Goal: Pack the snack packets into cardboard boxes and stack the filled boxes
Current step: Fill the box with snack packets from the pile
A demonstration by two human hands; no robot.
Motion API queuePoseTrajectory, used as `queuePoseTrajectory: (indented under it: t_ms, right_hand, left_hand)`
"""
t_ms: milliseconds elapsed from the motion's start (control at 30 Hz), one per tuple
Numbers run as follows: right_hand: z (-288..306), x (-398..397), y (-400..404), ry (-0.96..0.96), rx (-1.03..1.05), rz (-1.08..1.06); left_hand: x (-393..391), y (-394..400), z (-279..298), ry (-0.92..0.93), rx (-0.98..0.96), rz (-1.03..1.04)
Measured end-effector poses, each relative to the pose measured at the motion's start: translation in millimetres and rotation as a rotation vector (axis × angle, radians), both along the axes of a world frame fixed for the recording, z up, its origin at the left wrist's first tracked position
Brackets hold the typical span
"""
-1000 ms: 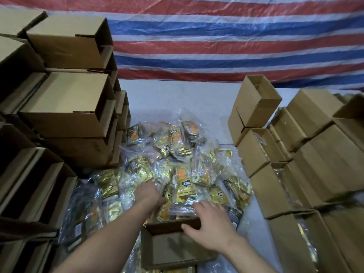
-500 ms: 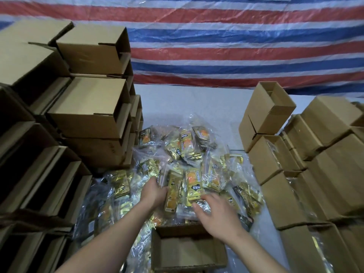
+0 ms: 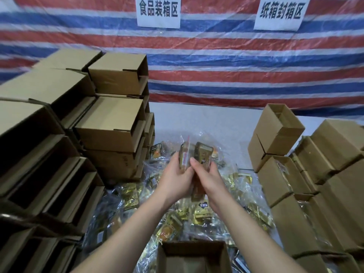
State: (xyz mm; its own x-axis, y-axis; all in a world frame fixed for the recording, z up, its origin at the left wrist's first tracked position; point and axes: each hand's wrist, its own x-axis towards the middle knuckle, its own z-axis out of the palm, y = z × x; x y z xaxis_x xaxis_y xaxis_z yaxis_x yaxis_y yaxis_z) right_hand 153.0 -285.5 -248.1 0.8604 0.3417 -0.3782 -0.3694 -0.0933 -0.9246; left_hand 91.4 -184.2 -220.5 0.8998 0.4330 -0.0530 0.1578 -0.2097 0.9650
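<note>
Head view: my left hand point(image 3: 178, 174) and right hand point(image 3: 204, 174) have lifted, gripping probably two packets point(image 3: 197, 156) off the pile point(image 3: 177, 213); next, the near box point(image 3: 192, 255).

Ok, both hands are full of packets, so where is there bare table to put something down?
Bare table shows only at the back, between the left box stack, the right box stack and the striped tarp. Nearer, the packet pile fills the lane. The open box below the left hand and right hand has room.
</note>
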Motion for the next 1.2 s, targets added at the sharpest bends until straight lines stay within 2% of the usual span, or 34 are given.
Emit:
queuePoseTrajectory:
  t_ms: [167,267,400,633,800,967,1033,1100,1200]
  right_hand:
    - [5.9,-0.9,-4.1,0.045,0.142,0.052]
    - [5.1,0.2,-12.4,0.073,0.22,0.1]
    - [2.8,-0.6,-29.8,0.107,0.271,0.126]
    - [1.5,-4.6,-55.8,0.006,0.256,0.166]
    - [5.0,-10.2,-76.1,-0.06,0.194,0.372]
    - [-5.6,-29.7,-72.6,0.164,0.201,0.599]
    - [-11.9,-36.8,-71.0,0.169,0.13,0.696]
    - [-15.4,-43.2,-67.8,0.096,-0.02,0.817]
    - [-21.4,-52.8,-56.4,-0.257,-0.509,1.155]
  left_hand:
    - [-4.3,-18.0,3.3,0.018,-0.278,-0.164]
    - [-7.1,-20.3,6.3,0.063,-0.207,-0.263]
    - [-3.6,-13.3,9.6,0.085,-0.071,-0.294]
    - [-20.9,5.8,-4.4,0.051,-0.091,-0.241]
    - [-71.3,36.7,-65.1,0.29,0.011,-0.314]
    - [-115.4,42.0,-134.5,0.547,0.113,-0.463]
    - [-120.8,37.8,-148.3,0.581,0.117,-0.472]
    - [-121.7,33.1,-155.4,0.582,0.092,-0.435]
    - [-120.2,28.9,-160.3,0.552,0.045,-0.403]
